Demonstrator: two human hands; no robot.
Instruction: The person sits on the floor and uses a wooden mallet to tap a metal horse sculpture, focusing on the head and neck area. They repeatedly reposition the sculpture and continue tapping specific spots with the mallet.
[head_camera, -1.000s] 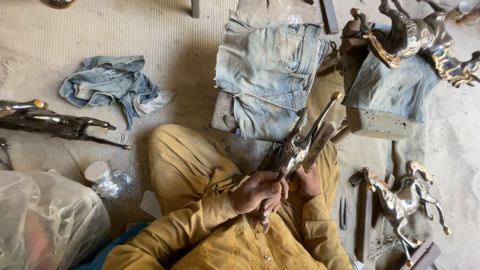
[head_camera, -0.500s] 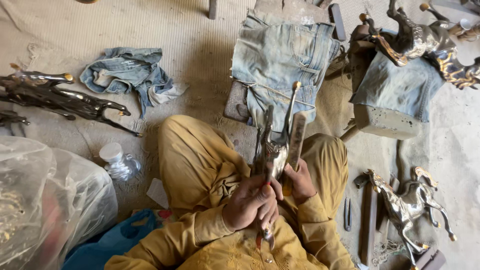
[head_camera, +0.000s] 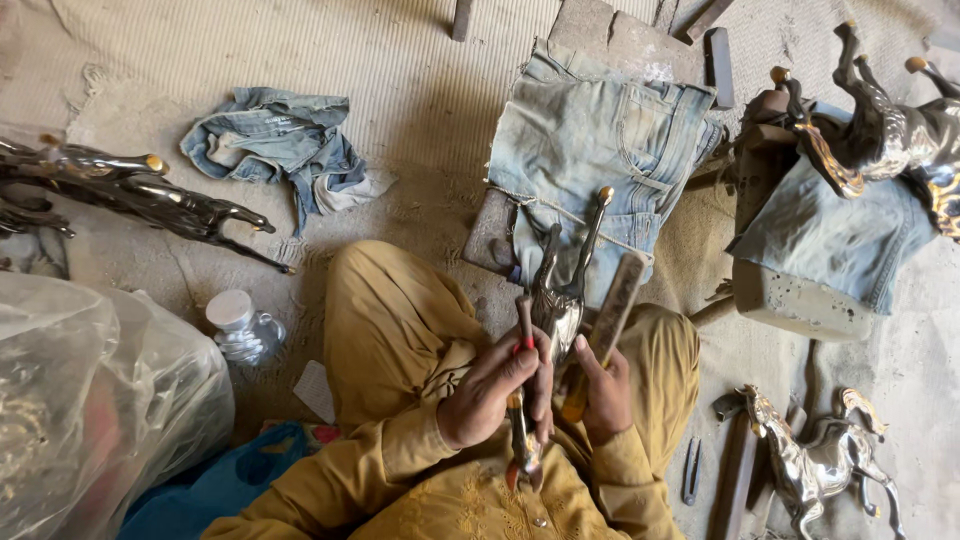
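I sit cross-legged in mustard clothes. My left hand (head_camera: 495, 385) grips a silver metal horse figurine (head_camera: 560, 300) by its body. Its thin legs point up and away from me, one ending in a gold hoof. My right hand (head_camera: 603, 392) holds a flat file (head_camera: 617, 300) by its handle. The file's blade lies along the figurine's right side, close to it. The figurine's lower end sticks out below my left fist, near my chest.
A faded denim cloth (head_camera: 600, 140) covers a block ahead. Crumpled denim (head_camera: 280, 150) and dark horse figurines (head_camera: 140, 190) lie at left, near a plastic bottle (head_camera: 240, 325) and a plastic bag (head_camera: 90, 400). At right are a horse on a denim-covered block (head_camera: 880, 130), a silver horse (head_camera: 820, 460) and a small tool (head_camera: 692, 470).
The figurine has swung from leaning right to nearly upright in front of me. The file has come up beside it. My view has shifted slightly to the right.
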